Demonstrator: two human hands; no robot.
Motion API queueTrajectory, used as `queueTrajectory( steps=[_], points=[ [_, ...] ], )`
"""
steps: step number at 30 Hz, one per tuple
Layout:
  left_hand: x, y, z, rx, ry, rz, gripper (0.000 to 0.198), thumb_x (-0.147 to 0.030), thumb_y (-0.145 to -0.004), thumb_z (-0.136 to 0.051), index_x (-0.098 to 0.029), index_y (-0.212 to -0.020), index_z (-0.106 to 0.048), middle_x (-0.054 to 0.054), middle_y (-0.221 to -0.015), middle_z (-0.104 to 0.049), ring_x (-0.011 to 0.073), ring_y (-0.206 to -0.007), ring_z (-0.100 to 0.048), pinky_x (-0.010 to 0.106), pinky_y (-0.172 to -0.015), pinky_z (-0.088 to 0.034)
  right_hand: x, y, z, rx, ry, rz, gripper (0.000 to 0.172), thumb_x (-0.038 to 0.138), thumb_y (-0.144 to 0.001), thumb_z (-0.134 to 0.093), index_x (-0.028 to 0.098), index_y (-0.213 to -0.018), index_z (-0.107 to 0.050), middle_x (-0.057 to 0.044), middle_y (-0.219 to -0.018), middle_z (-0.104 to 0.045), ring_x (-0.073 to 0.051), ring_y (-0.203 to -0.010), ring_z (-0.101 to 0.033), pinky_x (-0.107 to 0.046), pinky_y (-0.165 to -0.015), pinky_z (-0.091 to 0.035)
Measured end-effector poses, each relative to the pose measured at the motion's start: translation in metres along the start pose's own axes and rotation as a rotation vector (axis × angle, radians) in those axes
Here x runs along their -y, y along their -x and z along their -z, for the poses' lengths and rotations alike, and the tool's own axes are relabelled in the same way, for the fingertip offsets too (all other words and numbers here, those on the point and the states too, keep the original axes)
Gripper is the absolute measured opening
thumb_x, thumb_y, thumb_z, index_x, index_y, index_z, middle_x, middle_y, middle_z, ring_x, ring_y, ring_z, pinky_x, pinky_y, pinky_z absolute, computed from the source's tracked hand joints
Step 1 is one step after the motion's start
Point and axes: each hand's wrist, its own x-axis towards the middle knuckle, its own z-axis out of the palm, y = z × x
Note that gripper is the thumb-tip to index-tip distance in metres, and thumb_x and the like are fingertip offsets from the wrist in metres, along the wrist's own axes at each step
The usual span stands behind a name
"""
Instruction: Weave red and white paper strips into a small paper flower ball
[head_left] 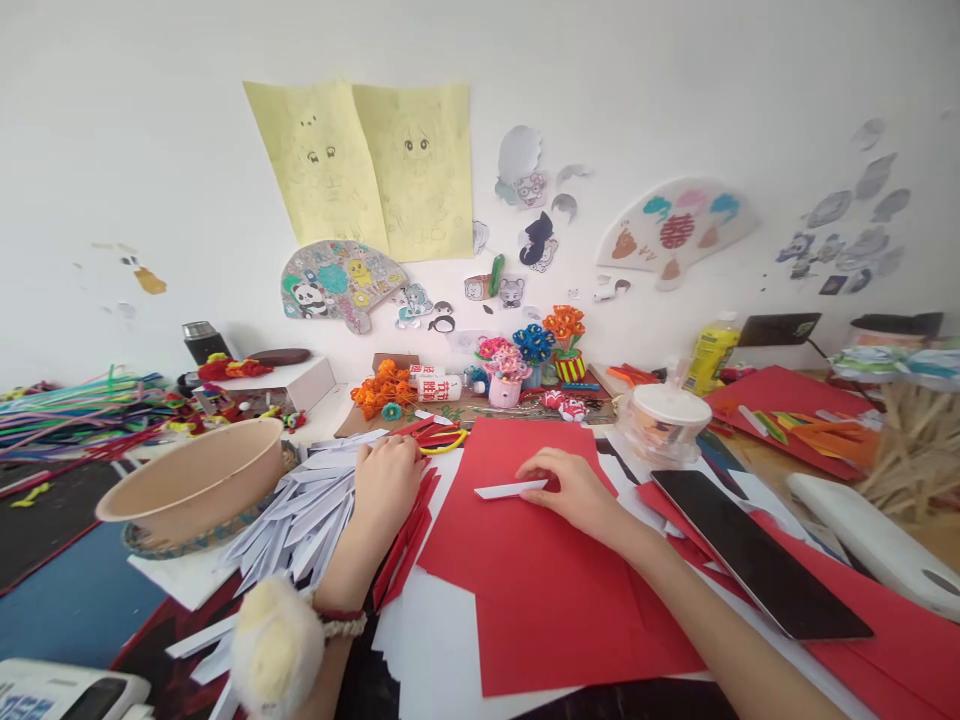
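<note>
My right hand (574, 487) pinches one end of a folded white paper strip (499, 491) between thumb and fingers, just over a red paper sheet (547, 610). My left hand (390, 470) is curled at the edge of a heap of folded white paper strips (300, 515); its fingertips are hidden, so what it holds, if anything, cannot be made out. Folded red paper strips (409, 540) lie beside that hand. Yellow-handled scissors (448, 441) rest just beyond it. A fluffy white and yellow wrist ornament (276, 645) hangs at my left wrist.
A beige bowl (195, 465) stands left of the heap. A black tablet (757, 555) and a lidded plastic cup (667, 418) are to the right. Pipe-cleaner flowers (504, 368) line the back, near the wall. A yellow bottle (711, 355) stands behind the cup.
</note>
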Motion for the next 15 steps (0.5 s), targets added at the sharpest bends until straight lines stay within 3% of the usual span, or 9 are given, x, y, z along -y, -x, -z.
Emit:
queueTrajectory(
  steps=[8, 12, 15],
  points=[
    [0.006, 0.002, -0.001, -0.009, 0.049, 0.086, 0.018, -0.010, -0.079, -0.051, -0.016, -0.067, -0.063, 0.016, -0.087, -0.070, 0.0359, -0.100, -0.062, 0.048, -0.090, -0.038, 0.005, 0.000, -0.001, -0.079, -0.081, 0.004, 0.018, 0.030, -0.079, -0.071, 0.023, -0.096, -0.072, -0.008, -0.102, -0.070, -0.028, -0.099, -0.063, -0.041, -0.087, -0.048],
    [-0.006, 0.000, 0.005, -0.045, 0.293, 0.033, 0.017, -0.021, -0.084, -0.050, -0.017, -0.076, -0.065, 0.013, -0.093, -0.070, 0.0309, -0.100, -0.061, 0.041, -0.088, -0.042, 0.013, 0.001, -0.002, -0.148, -0.168, 0.013, 0.020, 0.038, -0.084, -0.065, 0.022, -0.096, -0.070, -0.009, -0.100, -0.069, -0.026, -0.093, -0.063, -0.041, -0.084, -0.049],
    [-0.026, 0.003, 0.004, 0.039, 0.567, -0.072, 0.026, -0.034, -0.088, -0.048, -0.017, -0.083, -0.067, 0.008, -0.088, -0.071, 0.0223, -0.085, -0.064, 0.031, -0.077, -0.047, 0.020, 0.002, -0.003, -0.145, -0.272, 0.015, 0.027, 0.044, -0.087, -0.062, 0.021, -0.098, -0.070, -0.009, -0.096, -0.071, -0.025, -0.087, -0.064, -0.039, -0.079, -0.051]
  ],
)
